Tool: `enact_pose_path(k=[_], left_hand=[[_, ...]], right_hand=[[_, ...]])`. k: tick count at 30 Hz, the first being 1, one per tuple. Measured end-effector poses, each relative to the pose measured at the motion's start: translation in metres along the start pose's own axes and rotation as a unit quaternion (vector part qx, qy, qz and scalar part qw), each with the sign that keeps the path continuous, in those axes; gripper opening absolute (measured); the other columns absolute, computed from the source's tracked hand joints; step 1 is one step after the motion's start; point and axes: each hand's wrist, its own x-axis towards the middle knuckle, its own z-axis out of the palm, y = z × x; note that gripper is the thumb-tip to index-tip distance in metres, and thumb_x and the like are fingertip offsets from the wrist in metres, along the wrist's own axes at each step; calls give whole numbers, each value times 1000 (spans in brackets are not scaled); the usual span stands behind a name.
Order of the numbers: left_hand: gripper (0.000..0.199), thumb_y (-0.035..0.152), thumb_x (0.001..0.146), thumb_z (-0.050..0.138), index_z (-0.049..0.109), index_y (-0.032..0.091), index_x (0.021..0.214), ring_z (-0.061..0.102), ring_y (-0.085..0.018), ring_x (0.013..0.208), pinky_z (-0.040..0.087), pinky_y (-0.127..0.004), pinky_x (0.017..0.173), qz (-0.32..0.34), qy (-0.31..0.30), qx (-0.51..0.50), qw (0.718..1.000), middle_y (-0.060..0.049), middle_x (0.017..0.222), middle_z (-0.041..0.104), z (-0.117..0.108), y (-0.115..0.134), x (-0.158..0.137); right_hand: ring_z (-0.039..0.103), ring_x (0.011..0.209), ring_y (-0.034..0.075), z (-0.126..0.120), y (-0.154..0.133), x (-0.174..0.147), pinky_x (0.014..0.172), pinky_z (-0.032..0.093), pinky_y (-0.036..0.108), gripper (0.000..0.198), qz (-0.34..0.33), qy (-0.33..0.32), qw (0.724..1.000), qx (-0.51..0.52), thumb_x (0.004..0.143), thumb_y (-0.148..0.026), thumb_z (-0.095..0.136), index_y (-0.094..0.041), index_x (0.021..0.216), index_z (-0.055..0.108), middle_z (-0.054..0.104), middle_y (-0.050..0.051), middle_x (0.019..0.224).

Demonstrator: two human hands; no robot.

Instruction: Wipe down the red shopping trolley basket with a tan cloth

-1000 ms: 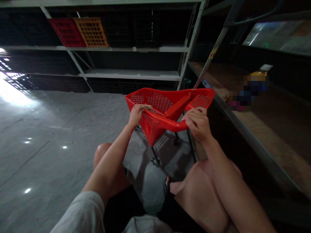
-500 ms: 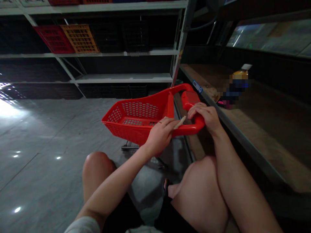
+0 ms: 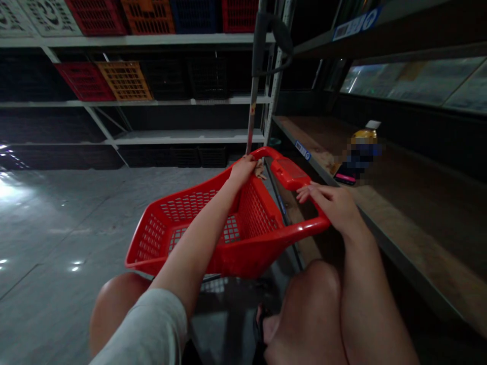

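A red plastic shopping cart [image 3: 243, 256] with perforated walls stands in front of my knees, its basket holding nothing I can see. My left hand [image 3: 242, 171] reaches across the basket to the far rim, near the handle. It is closed on a crumpled beige cloth [image 3: 260, 171], which pokes out beside the fingers. My right hand [image 3: 337, 205] wraps loosely over the near corner of the cart handle [image 3: 304, 229], fingers touching it beside the red block at its middle.
A wooden shelf [image 3: 403, 213] runs along my right, with a phone [image 3: 345, 175] and a yellow-topped item [image 3: 364, 136], partly blurred. White racks with plastic crates [image 3: 125, 81] stand ahead. A grey-handled pole [image 3: 252, 114] rises behind the cart. Concrete floor [image 3: 57, 228] lies to the left.
My left hand has moved with the cloth from the near side of the handle to the far rim. The cart appears closer and turned; my right hand stays at the handle.
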Motion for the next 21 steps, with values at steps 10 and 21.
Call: enact_pose_path(k=[10,21], left_hand=[[44,3,97,53,82,23,122,70,-24,131,55,-43,119,94,48,-169,980,-8,135,79,9,30,-83],[44,5,101,51,79,21,131,62,-28,146,49,-48,126,51,57,-159,984,-10,142,76,12,-31,-56]], right_hand=[[82,96,27,9,21,46,98,60,41,37,10,-35,995,-91,103,-38,60,-26,77,84,86,4,92],[69,77,21,54,-3,46,64,39,33,28,-93,-68,937,-331,105,-34,61,-27,94,86,85,4,92]])
